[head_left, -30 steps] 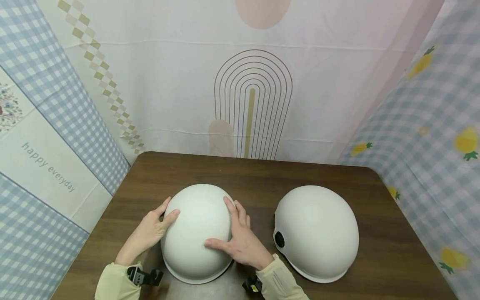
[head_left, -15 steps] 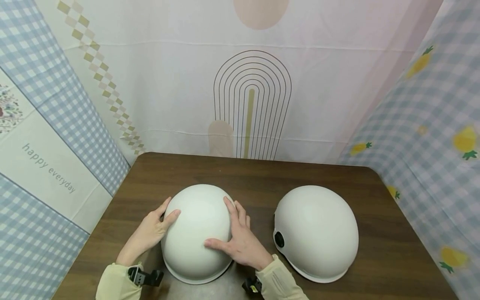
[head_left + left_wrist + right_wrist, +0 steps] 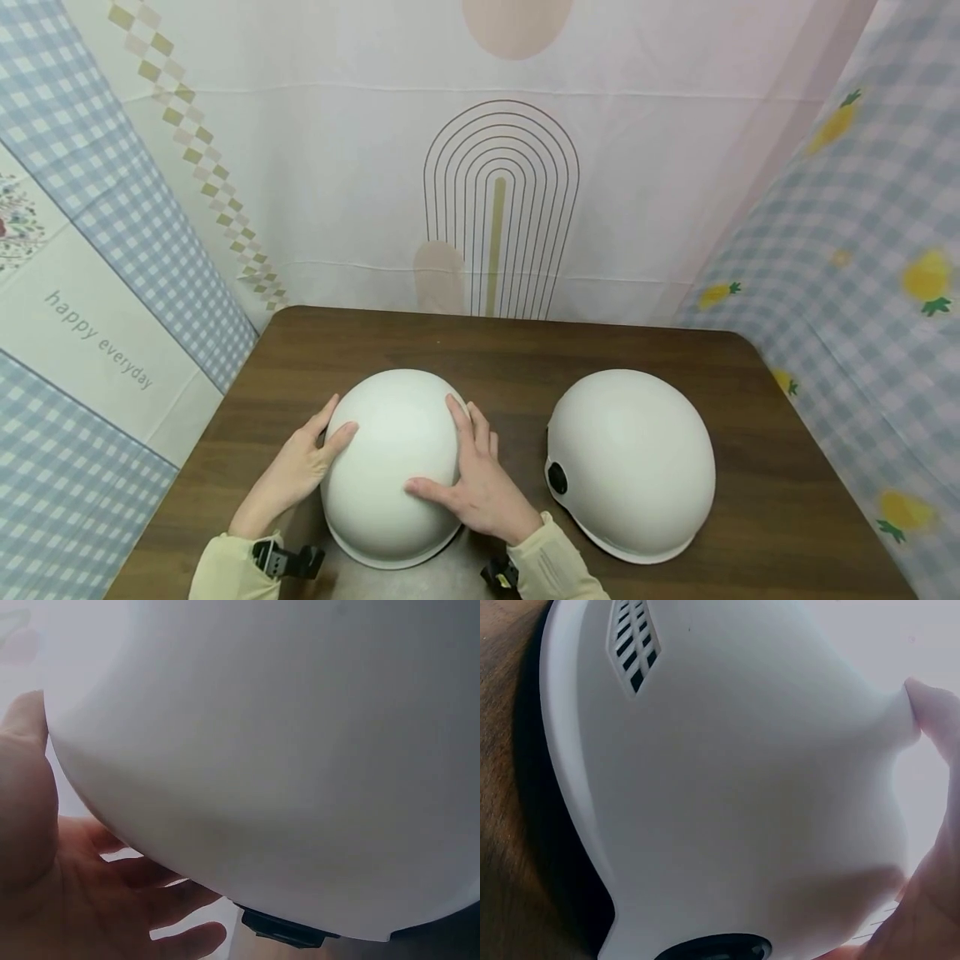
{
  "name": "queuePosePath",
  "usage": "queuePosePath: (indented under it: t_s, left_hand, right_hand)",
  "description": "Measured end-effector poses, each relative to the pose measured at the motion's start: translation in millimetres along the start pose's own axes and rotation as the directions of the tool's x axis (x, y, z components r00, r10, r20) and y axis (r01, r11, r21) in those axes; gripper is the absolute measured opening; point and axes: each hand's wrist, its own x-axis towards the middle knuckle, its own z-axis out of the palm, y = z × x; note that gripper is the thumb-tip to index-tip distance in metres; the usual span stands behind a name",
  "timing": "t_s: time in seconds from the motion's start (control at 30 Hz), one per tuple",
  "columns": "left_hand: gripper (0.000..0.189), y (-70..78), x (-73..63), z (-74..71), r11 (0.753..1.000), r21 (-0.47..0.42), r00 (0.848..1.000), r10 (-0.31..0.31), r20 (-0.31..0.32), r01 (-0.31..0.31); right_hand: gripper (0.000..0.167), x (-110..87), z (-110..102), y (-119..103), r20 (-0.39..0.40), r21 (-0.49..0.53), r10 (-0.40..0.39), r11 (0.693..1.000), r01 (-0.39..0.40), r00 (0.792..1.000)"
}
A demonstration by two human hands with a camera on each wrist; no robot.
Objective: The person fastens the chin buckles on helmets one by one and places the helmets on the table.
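A white, smooth helmet (image 3: 392,483) sits dome up near the front of the table, held between both hands. On its left side the left hand (image 3: 297,463) rests with the thumb on the dome and the fingers reaching behind. The right hand (image 3: 487,487) spreads over the right side, thumb on the front of the dome, fingers over the far side. The left wrist view shows a dark piece (image 3: 285,928) at the helmet's lower edge. In the right wrist view, a slotted vent (image 3: 635,645) and a black oval part (image 3: 716,948) show on the shell.
A second white helmet (image 3: 633,467) with a black round part (image 3: 557,478) stands to the right on the brown wooden table (image 3: 495,342). A grey surface (image 3: 420,585) lies at the front edge. Patterned cloths (image 3: 337,183) hang behind and at both sides.
Both hands keep their places on the helmet. The head view has shifted very slightly; nothing else visibly moves.
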Motion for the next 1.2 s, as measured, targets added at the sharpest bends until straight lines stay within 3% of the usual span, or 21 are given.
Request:
queuePosePath:
  t_s: [0.23,0.4,0.63,1.07,1.2]
  left_hand:
    - [0.072,9.3,-5.2,-3.0,0.997,0.026,0.996,0.068,-0.061,-0.066]
    - [0.063,15.5,-8.2,-2.2,0.989,0.03,0.985,0.145,-0.096,-0.143]
    - [0.05,23.9,-11.4,2.0,0.978,0.03,0.97,0.209,-0.123,-0.207]
    - [0.047,48.4,-8.3,18.8,0.96,0.122,0.95,0.268,-0.162,-0.25]
    - [0.047,60.6,-6.4,28.4,0.941,0.174,0.931,0.319,-0.176,-0.29]
  right_hand:
    - [0.108,-0.3,-0.4,-0.8,0.004,-0.006,-0.004,1.0,0.004,1.0]
    - [0.108,-0.9,0.2,-0.8,-0.002,-0.006,-0.01,1.0,0.01,1.0]
    - [0.108,-2.0,2.2,0.5,-0.009,-0.007,-0.01,1.0,0.01,1.0]
    - [0.106,-3.1,6.1,1.6,-0.016,-0.011,-0.007,1.0,0.007,1.0]
    - [0.106,-3.2,5.9,1.1,-0.024,-0.015,-0.017,1.0,0.017,1.0]
